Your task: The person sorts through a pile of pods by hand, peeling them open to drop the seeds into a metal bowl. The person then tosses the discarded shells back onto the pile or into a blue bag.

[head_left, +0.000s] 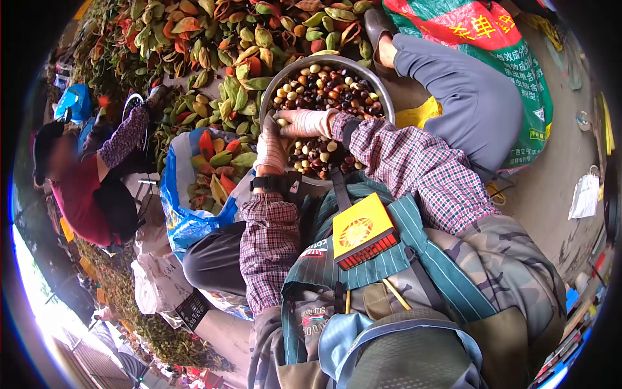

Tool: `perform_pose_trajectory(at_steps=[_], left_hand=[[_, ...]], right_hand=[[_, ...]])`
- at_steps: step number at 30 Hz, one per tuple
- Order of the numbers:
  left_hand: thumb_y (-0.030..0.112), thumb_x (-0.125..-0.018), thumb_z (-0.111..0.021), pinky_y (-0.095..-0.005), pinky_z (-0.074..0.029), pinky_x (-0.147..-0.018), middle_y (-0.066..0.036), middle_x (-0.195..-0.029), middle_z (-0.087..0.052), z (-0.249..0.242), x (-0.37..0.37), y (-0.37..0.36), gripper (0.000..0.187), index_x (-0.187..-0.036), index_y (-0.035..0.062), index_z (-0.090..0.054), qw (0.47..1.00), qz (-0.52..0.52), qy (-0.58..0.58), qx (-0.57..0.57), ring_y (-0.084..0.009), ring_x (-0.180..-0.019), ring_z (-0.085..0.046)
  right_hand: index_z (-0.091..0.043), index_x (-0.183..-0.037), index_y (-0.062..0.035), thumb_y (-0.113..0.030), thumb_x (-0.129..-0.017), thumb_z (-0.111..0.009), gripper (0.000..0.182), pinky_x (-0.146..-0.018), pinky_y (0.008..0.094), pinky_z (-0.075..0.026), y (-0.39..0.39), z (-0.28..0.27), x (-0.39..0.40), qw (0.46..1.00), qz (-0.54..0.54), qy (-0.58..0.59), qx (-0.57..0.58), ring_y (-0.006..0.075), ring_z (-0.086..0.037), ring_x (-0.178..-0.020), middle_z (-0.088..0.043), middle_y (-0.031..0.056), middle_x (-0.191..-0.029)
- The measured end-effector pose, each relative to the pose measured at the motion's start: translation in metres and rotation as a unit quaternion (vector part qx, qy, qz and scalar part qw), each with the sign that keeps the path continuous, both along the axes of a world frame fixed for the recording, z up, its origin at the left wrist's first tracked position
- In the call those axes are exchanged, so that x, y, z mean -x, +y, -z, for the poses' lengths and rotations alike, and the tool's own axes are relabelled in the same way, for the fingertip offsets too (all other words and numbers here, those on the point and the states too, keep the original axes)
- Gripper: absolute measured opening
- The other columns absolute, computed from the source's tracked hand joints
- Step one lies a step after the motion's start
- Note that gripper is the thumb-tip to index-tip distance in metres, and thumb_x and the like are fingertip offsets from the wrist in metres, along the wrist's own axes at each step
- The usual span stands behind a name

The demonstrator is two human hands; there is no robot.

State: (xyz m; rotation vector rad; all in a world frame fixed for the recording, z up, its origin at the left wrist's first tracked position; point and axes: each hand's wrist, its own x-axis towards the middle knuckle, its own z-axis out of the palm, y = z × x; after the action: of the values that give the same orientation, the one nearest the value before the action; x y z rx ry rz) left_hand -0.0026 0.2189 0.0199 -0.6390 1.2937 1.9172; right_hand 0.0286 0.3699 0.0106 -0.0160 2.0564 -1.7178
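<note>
Here, over the metal basin (pixel 382 97) of brown and pale nuts (pixel 324 87), the gloved right hand (pixel 306 122) lies flat on them, its grip open, the left hand (pixel 271 150) resting loosely beside it at the rim.

Reaching into the metal basin (pixel 382 97) of dark and pale seeds (pixel 327 87) with both gloved hands, the left hand (pixel 271 150) pressing at the basin's near rim and the right hand (pixel 306 122) lying across the seeds just inside it. Sitting close behind the basin with a yellow box (pixel 360 231) tucked in an apron pocket. Working beyond the basin's left side over a heap of green and red pods (pixel 214 39), another person (pixel 87 175).
</note>
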Motion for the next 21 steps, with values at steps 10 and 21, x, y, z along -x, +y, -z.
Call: perform_pose_trajectory(at_steps=[10,21], left_hand=[[0.057,-0.083,-0.054,-0.0379,-0.049,-0.08,-0.01,-0.108,-0.063,0.009,0.01,0.026,0.061,-0.12,0.0095,-0.057,0.967,0.077,0.039,0.239,-0.024,-0.095,-0.059],[0.03,-0.094,-0.048,-0.0344,-0.041,-0.095,-0.01,-0.124,-0.055,0.013,0.0,0.025,0.046,-0.134,0.0082,-0.043,0.94,0.149,0.216,0.22,-0.024,-0.11,-0.053]], right_hand=[[-0.044,-0.126,-0.0105,-0.032,-0.067,-0.076,0.07,-0.091,0.0393,-0.044,-0.004,-0.007,-0.011,0.989,0.046,0.083,-0.111,0.0353,-0.056,-0.106,-0.059,0.0172,-0.114],[-0.055,-0.113,-0.0066,-0.031,-0.076,-0.063,0.045,-0.085,0.0373,-0.046,0.009,0.037,-0.013,0.997,0.017,0.077,0.021,0.0345,-0.06,-0.099,-0.064,0.0181,-0.103]])
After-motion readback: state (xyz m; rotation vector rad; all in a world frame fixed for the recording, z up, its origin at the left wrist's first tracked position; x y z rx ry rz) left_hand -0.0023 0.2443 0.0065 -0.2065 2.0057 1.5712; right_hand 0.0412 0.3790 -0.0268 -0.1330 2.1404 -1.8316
